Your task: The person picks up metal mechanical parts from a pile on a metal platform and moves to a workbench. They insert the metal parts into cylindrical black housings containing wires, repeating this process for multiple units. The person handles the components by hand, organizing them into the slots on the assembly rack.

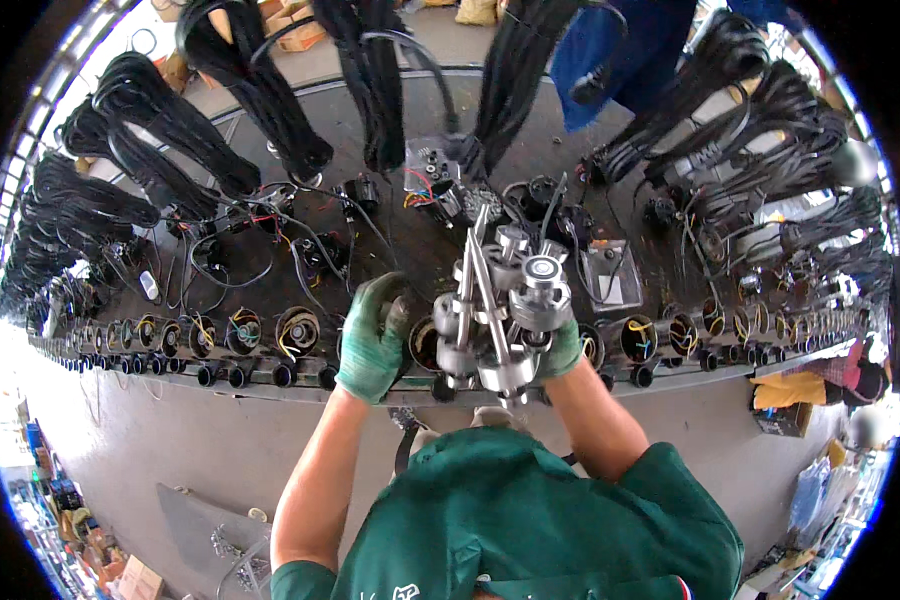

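Note:
A cluster of shiny metal rotors (508, 370) on long shafts fills the space just in front of my body, above the front edge of the bench. My right hand (562, 352), in a green glove, is closed on the cluster's right side; the metal hides most of its fingers. To the left is my left hand (372, 340), also gloved, with its fingers bent and the thumb apart. Nothing shows in that hand, and it sits beside the row of open black tubes (298, 330) along the bench edge.
Thick bundles of black cable (370, 90) hang or lie along the far side of the dark bench (290, 110). Small motor parts with coloured wires (440, 200) lie among them. A clear bag (612, 275) rests to the right. A blue cloth (620, 55) shows beyond the bench.

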Available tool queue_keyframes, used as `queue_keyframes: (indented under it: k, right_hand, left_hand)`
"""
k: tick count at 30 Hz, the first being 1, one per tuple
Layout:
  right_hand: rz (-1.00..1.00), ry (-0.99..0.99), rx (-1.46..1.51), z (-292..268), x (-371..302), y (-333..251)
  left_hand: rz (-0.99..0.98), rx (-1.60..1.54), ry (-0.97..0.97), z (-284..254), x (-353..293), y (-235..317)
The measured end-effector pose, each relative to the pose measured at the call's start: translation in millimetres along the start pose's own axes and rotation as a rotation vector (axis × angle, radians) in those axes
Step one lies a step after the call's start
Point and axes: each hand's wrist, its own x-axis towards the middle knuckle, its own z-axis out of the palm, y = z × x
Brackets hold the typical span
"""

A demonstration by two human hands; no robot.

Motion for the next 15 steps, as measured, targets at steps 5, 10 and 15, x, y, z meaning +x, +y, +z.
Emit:
queue_keyframes:
  k: [5, 10, 15]
  right_hand:
    - [-0.189, 0.149, 0.175, -4.0, -64.8, 39.1]
    - [-0.161, 0.002, 0.13, 3.7, -92.9, 35.7]
    - [-0.164, 0.008, 0.303, -2.6, -120.5, 36.6]
  left_hand:
    - [-0.266, -0.331, -0.358, 52.4, -31.7, 92.2]
    - [0.011, 0.061, -0.187, 93.3, -74.7, 96.4]
    - [0.425, 0.34, -0.359, 102.5, -73.7, 125.5]
